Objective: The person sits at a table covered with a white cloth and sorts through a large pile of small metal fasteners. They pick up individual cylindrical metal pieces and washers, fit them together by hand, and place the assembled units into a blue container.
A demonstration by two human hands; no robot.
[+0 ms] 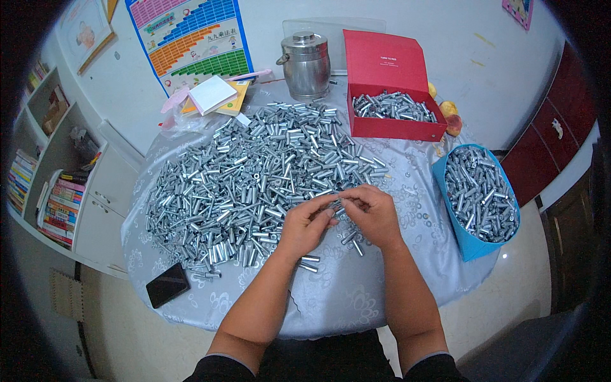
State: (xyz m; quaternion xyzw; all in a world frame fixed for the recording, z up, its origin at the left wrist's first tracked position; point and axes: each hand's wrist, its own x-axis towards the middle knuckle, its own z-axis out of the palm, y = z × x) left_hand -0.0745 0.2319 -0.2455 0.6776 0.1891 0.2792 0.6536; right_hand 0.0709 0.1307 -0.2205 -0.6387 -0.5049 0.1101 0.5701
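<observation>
My left hand (304, 226) and my right hand (372, 215) meet at the front right of a large heap of silver metal tubes and bolts (254, 172). Both are closed, fingertips pinched together around a small silver metal piece (337, 205). My fingers cover most of it, so its exact shape does not show. A few loose metal tubes (309, 263) lie on the cloth beside my left wrist. Under my right hand lie several more loose pieces (356, 245).
On the right stands a blue fabric bin (468, 235) full of metal pieces. An open red box (398, 130) at the back holds more. A steel canister (307, 70), notebooks (213, 95) and a black phone (168, 286) share the cloth-covered round table (356, 299).
</observation>
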